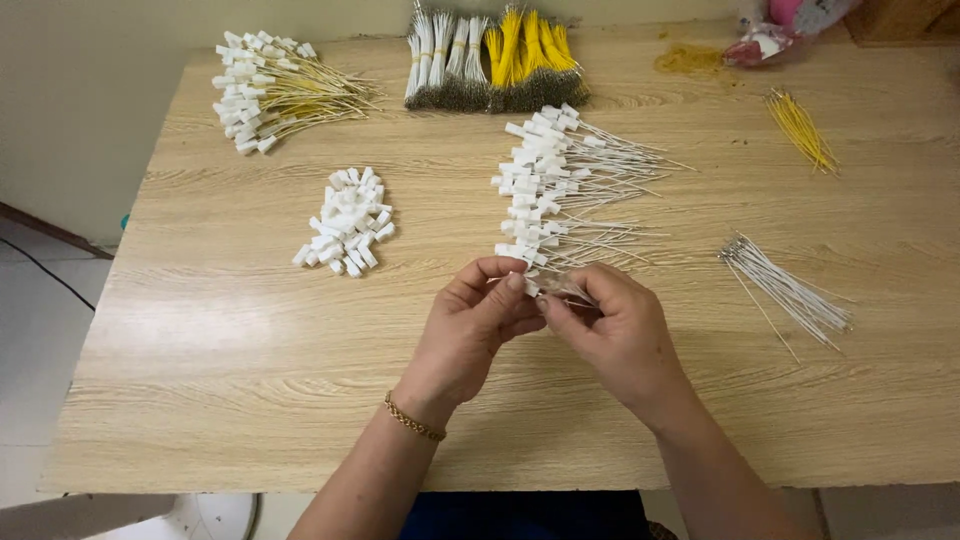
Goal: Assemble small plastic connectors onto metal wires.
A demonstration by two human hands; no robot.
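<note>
Wood-grain desk [250, 330] carries heaps of white connectors [345, 220]; left hand [470, 335] and right hand [615, 330] together pinch one white connector [530, 287] with wire.

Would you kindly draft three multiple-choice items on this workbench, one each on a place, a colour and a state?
1. Where does the pile of loose white connectors lie?
A. left of the hands
B. right of the hands
C. on the floor

2. What colour are the loose wires at the far right?
A. red
B. yellow
C. blue

3. What is the left hand doing?
A. resting flat
B. pinching a small white connector with the right hand
C. gripping scissors

Answers: 1 A, it sits left on the table; 2 B, plainly yellow; 3 B, both hands' fingertips meet on it.
</note>
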